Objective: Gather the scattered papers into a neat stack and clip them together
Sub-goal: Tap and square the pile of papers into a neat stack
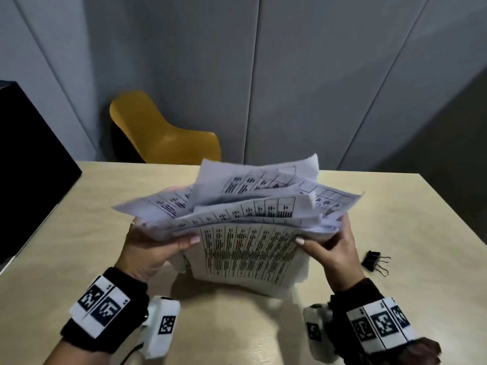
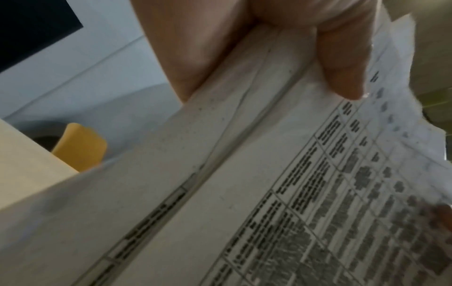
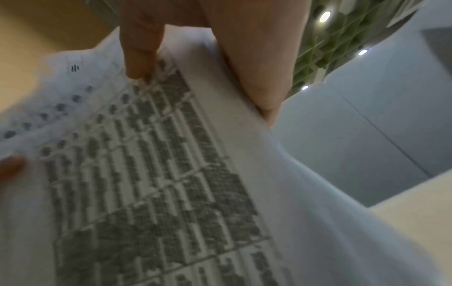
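Note:
An uneven bundle of printed papers (image 1: 245, 227) stands on its lower edge on the beige table (image 1: 395, 212), its sheets fanned out at the top. My left hand (image 1: 155, 246) grips its left side, thumb on the front sheet. My right hand (image 1: 329, 246) grips the right side the same way. In the left wrist view the thumb (image 2: 340, 63) presses the front sheet of the papers (image 2: 244, 193). In the right wrist view my thumb (image 3: 141, 48) lies on the printed table of the papers (image 3: 159, 183). A black binder clip (image 1: 374, 260) lies on the table right of my right hand.
A yellow chair (image 1: 158, 130) stands behind the table's far edge. A black object (image 1: 26, 159) sits at the table's left side. Grey wall panels (image 1: 290, 75) close off the back.

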The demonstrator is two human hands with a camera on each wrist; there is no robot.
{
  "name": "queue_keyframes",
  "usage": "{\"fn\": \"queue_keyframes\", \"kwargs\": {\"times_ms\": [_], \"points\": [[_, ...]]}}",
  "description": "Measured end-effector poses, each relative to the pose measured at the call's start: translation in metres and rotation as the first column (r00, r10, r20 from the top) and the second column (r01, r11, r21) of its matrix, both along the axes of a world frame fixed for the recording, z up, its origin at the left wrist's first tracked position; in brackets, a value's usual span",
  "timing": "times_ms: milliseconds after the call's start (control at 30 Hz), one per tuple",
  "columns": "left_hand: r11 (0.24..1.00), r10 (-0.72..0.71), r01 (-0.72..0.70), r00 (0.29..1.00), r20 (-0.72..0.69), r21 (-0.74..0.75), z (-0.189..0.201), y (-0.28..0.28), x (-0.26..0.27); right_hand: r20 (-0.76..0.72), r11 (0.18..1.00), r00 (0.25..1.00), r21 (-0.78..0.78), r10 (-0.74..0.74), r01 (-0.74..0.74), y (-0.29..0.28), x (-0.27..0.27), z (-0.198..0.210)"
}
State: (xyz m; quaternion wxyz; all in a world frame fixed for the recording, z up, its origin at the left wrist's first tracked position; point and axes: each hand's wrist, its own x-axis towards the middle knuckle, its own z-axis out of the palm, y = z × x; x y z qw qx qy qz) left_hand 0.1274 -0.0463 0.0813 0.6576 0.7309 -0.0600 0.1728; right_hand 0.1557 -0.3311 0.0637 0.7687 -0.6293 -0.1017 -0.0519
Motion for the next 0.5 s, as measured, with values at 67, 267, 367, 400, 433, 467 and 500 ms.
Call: {"fn": "queue_keyframes", "kwargs": {"times_ms": [67,267,367,400,433,467,500], "points": [[0.998,-0.059,0.059,0.998,-0.008,0.028,0.001,-0.003,-0.001,0.020,0.999,0.999,-0.034,0.040,-0.040,0.008,-0.003,0.010],[0.999,-0.039,0.041,0.997,0.070,-0.024,-0.005,-0.001,0.009,-0.012,0.996,1.000,-0.091,-0.018,0.017,0.011,0.002,0.004],[0.996,0.011,-0.012,1.000,-0.004,-0.083,-0.015,-0.007,0.009,-0.075,0.994,0.997,-0.112,-0.016,0.007,0.012,0.007,-0.006],[0.998,0.021,-0.021,1.000,-0.008,-0.056,-0.012,-0.013,0.008,-0.079,0.993,0.997,-0.119,-0.019,0.009,0.016,0.008,-0.007],[0.999,0.041,-0.041,0.999,0.007,0.001,-0.015,-0.018,0.009,-0.076,0.991,0.997,-0.130,-0.023,0.013,0.019,0.009,-0.010],[0.998,0.048,-0.049,0.999,0.015,0.034,-0.015,-0.022,0.010,-0.061,0.990,0.998,-0.142,-0.028,0.019,0.023,0.010,-0.010],[0.997,0.071,-0.072,0.997,0.010,0.042,-0.016,-0.023,0.012,-0.049,0.989,0.998,-0.144,-0.037,0.030,0.026,0.010,-0.010]]}}
